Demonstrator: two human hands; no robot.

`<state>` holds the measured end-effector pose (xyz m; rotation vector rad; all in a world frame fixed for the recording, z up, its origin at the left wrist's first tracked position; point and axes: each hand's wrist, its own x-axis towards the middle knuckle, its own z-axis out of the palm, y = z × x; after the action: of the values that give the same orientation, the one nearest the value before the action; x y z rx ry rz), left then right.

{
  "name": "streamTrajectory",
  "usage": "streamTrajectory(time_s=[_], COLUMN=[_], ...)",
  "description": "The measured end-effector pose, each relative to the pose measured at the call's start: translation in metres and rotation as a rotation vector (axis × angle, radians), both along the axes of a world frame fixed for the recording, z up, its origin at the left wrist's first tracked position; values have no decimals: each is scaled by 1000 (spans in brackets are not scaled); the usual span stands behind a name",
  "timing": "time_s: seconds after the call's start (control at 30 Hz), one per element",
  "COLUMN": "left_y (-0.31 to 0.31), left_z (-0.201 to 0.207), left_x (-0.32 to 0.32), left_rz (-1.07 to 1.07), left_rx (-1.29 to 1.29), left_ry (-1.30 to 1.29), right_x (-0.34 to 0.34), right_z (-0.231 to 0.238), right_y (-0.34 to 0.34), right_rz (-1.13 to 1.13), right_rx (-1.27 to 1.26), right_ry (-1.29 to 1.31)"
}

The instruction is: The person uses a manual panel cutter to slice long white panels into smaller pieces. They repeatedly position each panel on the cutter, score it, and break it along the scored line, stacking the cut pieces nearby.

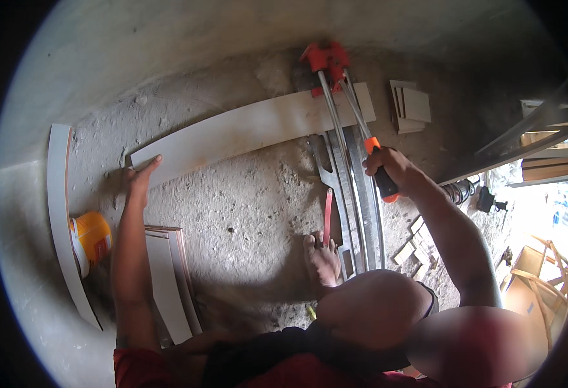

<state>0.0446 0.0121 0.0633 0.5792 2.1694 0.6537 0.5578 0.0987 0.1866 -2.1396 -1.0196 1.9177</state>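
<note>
A long pale tile strip (232,129) lies across a manual tile cutter (353,194), passing under its two metal rails. The cutter has a red end block (326,59) at its far end. At the strip's left end my left hand (140,178) grips the edge, thumb on top and the other fingers mostly hidden. My right hand (392,168) is wrapped round the cutter's orange-and-black handle (385,184), over the right side of the rails. Beside the cutter's near left side, a thin red stick-like tool (328,216) rests by my bare foot (324,260).
Another long strip (58,187) leans at the left wall, next to a yellow bucket (93,236). Several tile pieces (168,278) stand near my left forearm. Offcuts (413,107) lie right of the cutter, with more pieces (414,249) nearer. A wooden frame (549,278) stands far right.
</note>
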Motion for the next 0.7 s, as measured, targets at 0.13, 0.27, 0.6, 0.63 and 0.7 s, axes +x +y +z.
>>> streamTrajectory(time_s=[0.13,0.27,0.6,0.63,0.7], left_y=[0,-1,-1,-2,-1], left_z=[-8,-11,-15,-15,-13], left_x=[-6,-9,-10,-10,-9], left_rz=[49,-6,20,20,19], left_rx=[-13,17,104,119,139], left_ry=[29,-43,-17,-15,-17], right_x=[-1,2,-14,-11,-1], right_z=[-5,-11,49,53,57], right_y=[-5,-5,16,11,-9], right_rz=[-2,16,97,110,121], right_rx=[57,59,-153,-170,-178], right_ry=[-65,-42,-134,-104,-27])
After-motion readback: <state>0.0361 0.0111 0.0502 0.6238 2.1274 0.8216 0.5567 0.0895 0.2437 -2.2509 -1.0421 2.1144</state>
